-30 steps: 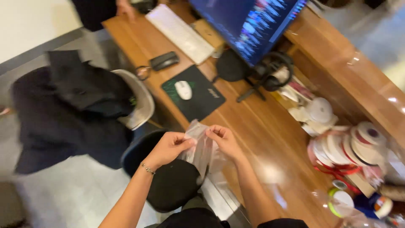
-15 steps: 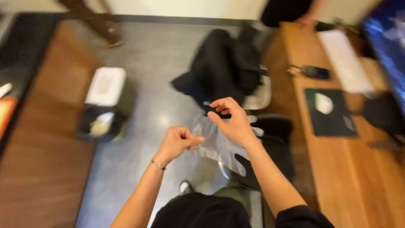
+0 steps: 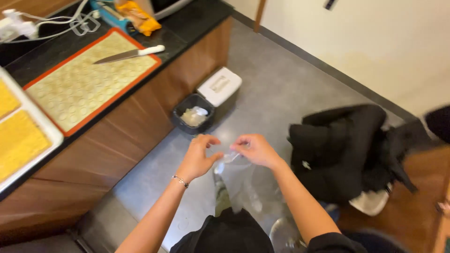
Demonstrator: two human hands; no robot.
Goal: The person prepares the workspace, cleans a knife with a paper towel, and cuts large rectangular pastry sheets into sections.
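Both of my hands hold a clear thin plastic glove [image 3: 239,178] in front of my body, above the grey floor. My left hand [image 3: 199,157] pinches its top edge from the left, and a thin bracelet sits on that wrist. My right hand [image 3: 255,150] grips the same edge from the right. The glove hangs down limp between my forearms.
A wooden counter [image 3: 122,126] runs along the left, carrying an orange-rimmed baking mat [image 3: 89,79], a white-handled knife [image 3: 129,54] and a tray of yellow cake [image 3: 18,140]. A small open bin [image 3: 193,115] stands by its corner. A chair draped in black clothing [image 3: 347,150] is at right.
My view has swung left from the desk to the counter and bin. My hands still hold the glove, now closer together at its top edge.
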